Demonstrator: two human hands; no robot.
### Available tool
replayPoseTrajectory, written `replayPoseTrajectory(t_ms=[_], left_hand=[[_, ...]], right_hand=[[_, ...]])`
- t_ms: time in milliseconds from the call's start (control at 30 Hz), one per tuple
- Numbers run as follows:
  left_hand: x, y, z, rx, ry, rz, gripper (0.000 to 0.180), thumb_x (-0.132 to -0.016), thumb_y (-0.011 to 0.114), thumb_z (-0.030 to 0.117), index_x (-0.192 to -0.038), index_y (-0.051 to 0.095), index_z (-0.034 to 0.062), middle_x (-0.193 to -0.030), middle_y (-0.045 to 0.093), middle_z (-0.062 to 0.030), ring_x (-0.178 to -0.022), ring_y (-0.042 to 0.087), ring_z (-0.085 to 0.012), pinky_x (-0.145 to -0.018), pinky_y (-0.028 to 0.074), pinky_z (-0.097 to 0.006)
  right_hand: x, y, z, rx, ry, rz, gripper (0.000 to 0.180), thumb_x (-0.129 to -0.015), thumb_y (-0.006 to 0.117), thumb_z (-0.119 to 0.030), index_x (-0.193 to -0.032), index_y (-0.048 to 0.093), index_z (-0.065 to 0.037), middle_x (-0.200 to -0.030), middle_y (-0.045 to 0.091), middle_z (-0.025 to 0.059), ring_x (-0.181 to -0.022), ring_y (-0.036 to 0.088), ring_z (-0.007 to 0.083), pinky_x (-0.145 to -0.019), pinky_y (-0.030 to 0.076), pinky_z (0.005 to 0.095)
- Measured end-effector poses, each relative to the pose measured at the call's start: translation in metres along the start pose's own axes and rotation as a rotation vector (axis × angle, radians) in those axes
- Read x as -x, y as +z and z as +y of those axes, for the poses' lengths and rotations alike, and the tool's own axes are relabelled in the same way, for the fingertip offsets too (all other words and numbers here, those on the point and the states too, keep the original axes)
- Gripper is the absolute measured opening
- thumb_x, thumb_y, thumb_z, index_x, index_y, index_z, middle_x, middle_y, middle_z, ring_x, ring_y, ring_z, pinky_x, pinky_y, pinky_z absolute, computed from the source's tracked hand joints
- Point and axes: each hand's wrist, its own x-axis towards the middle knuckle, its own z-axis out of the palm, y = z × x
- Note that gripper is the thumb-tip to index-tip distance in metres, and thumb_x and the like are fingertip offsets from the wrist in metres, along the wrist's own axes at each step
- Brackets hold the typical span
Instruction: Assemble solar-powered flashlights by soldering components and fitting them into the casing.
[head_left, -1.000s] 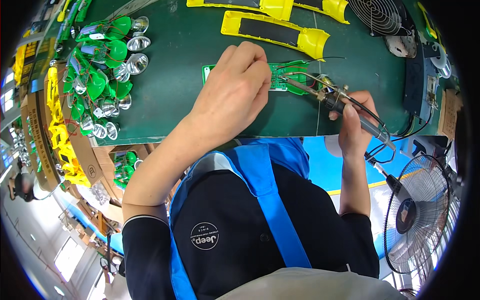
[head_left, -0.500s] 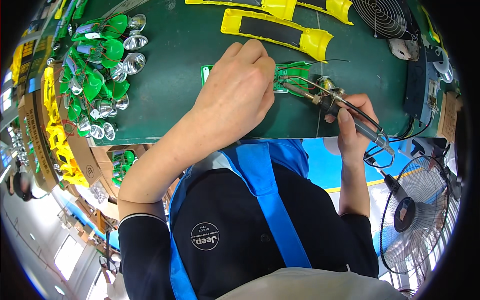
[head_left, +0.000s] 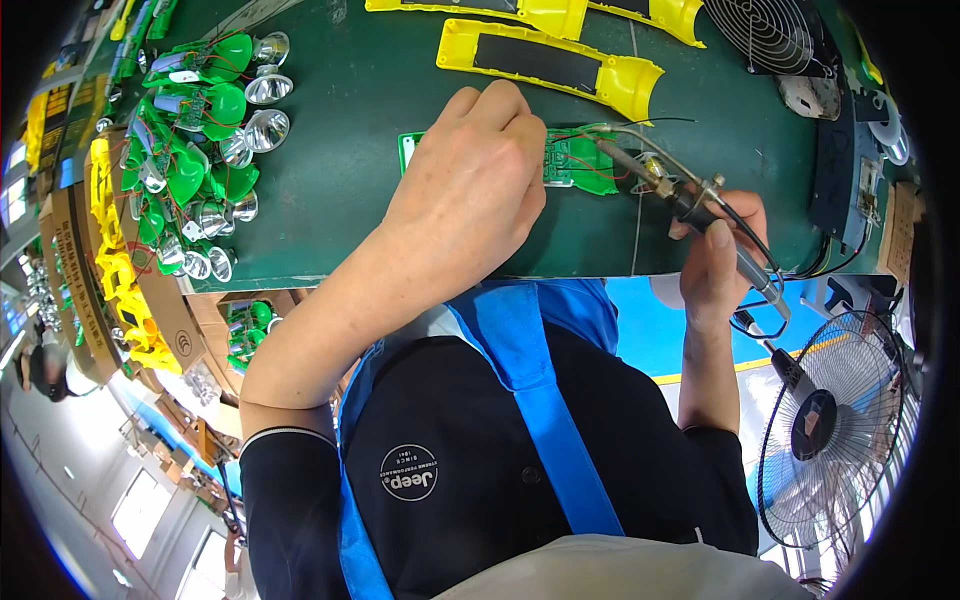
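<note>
My left hand (head_left: 470, 185) lies over the left part of a green plastic housing (head_left: 598, 180), its fingers curled closed. Their tips are hidden, so what they pinch cannot be made out. Beside the hand, a green circuit board (head_left: 557, 160) with thin red wires shows inside the housing. My right hand (head_left: 712, 265) grips a soldering iron (head_left: 690, 210) that has a thin curved metal tube running alongside it. The iron's tip points left over the right end of the housing, apart from the board. A small reflector cup (head_left: 652, 170) sits behind the iron, partly covered by it.
Yellow housing halves (head_left: 545, 68) with dark pads lie at the far side of the green table (head_left: 350, 200). Several green housings with silver reflectors (head_left: 268, 130) crowd the left. A round fan grille (head_left: 765, 35) and a dark box (head_left: 840, 185) stand right; a floor fan (head_left: 830, 430) is below.
My right hand has drawn the soldering iron to the right, and its tip has come away from the circuit board. My left hand has stayed nearly still.
</note>
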Motion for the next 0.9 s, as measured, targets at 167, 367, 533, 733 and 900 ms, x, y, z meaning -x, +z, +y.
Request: replayPoseTrajectory(t_ms=[167, 367, 533, 733, 900], left_hand=[[-0.002, -0.002, 0.002, 0.017, -0.055, -0.001, 0.011, -0.065, 0.059, -0.005, -0.071, 0.051, -0.0007, -0.083, 0.051, -0.0106, -0.080, 0.052, -0.0300, -0.069, 0.044, -0.037], [0.002, -0.006, -0.001, 0.008, -0.053, -0.020, 0.011, -0.065, 0.060, -0.004, -0.071, 0.051, -0.0003, -0.082, 0.051, -0.0107, -0.080, 0.052, -0.0300, -0.070, 0.044, -0.037], [0.007, -0.027, -0.011, 0.110, -0.079, -0.052, 0.016, -0.068, 0.066, 0.004, -0.077, 0.052, 0.0011, -0.083, 0.053, -0.0115, -0.080, 0.055, -0.0309, -0.069, 0.045, -0.038], [-0.023, 0.006, -0.007, 0.190, 0.200, 0.084, 0.013, -0.072, 0.064, 0.006, -0.083, 0.057, 0.0040, -0.076, 0.056, -0.0094, -0.075, 0.055, -0.0279, -0.065, 0.044, -0.036], [-0.003, -0.012, -0.021, 0.366, 0.022, 0.157, 0.007, -0.078, 0.060, 0.003, -0.085, 0.059, 0.0018, -0.074, 0.059, -0.0031, -0.066, 0.054, -0.0116, -0.060, 0.043, -0.024]], right_hand=[[-0.011, -0.006, -0.007, 0.093, -0.241, 0.077, 0.035, -0.084, 0.056, -0.029, -0.096, 0.046, 0.002, -0.082, 0.056, 0.0171, -0.068, 0.055, 0.0203, -0.067, 0.045, 0.0326], [-0.034, 0.002, -0.014, 0.087, -0.391, 0.031, 0.037, -0.084, 0.057, -0.030, -0.102, 0.043, -0.001, -0.090, 0.052, 0.0192, -0.068, 0.056, 0.0252, -0.065, 0.046, 0.0347], [-0.038, 0.001, -0.013, 0.143, -0.443, -0.058, 0.040, -0.088, 0.056, -0.030, -0.112, 0.037, -0.004, -0.092, 0.056, 0.0215, -0.070, 0.061, 0.0289, -0.069, 0.051, 0.0401], [-0.079, 0.030, 0.015, 0.155, -0.660, -0.248, 0.034, -0.080, 0.064, -0.005, -0.109, 0.046, -0.001, -0.094, 0.061, 0.0176, -0.087, 0.064, 0.0272, -0.074, 0.051, 0.0335], [-0.095, 0.036, 0.015, 0.561, -0.728, -0.402, 0.032, -0.078, 0.063, -0.004, -0.107, 0.050, -0.003, -0.090, 0.065, 0.0159, -0.089, 0.062, 0.0301, -0.078, 0.049, 0.0362]])
